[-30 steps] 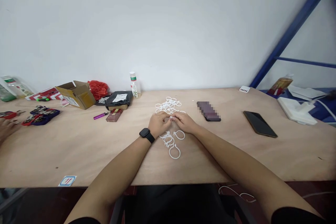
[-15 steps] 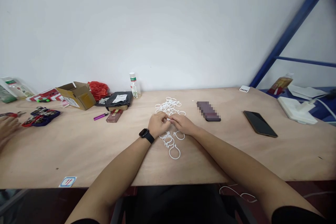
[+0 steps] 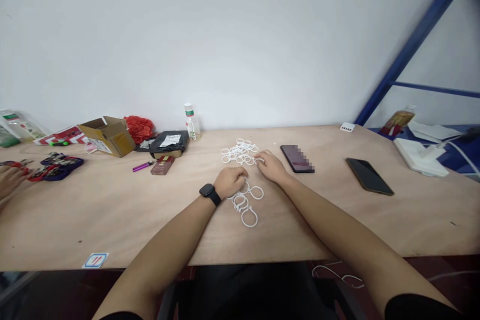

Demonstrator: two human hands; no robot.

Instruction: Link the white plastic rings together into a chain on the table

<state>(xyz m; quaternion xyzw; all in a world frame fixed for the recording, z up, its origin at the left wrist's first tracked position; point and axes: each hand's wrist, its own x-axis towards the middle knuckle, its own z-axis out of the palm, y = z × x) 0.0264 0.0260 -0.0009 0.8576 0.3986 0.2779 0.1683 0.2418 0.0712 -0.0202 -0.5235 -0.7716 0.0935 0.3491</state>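
Note:
My left hand (image 3: 229, 182), with a dark watch on the wrist, is closed, thumb and fingers together. A white plastic ring (image 3: 245, 189) pokes out under its fingertips, partly hidden. Further forward, my right hand (image 3: 270, 166) pinches the edge of another white ring (image 3: 259, 160) beside the heap. That heap of white rings (image 3: 240, 151) lies beyond both hands, the rings overlapping. Nearer to me is a looser group of several rings with small tabs, the closest ring (image 3: 249, 226) lying flat.
To the right lie a partly pixelated phone (image 3: 296, 158), a dark phone (image 3: 369, 176) and a white power strip (image 3: 420, 157). Leftward are a cigarette box (image 3: 162, 165), a purple lighter (image 3: 141, 166), a black parcel (image 3: 169, 144), a bottle (image 3: 190, 122) and an open carton (image 3: 108, 137). Another person's hand (image 3: 11, 180) is far left.
My hands, together on a small white piece before, have parted. The right has moved forward and right to a ring at the heap; the left has stayed near the loose rings.

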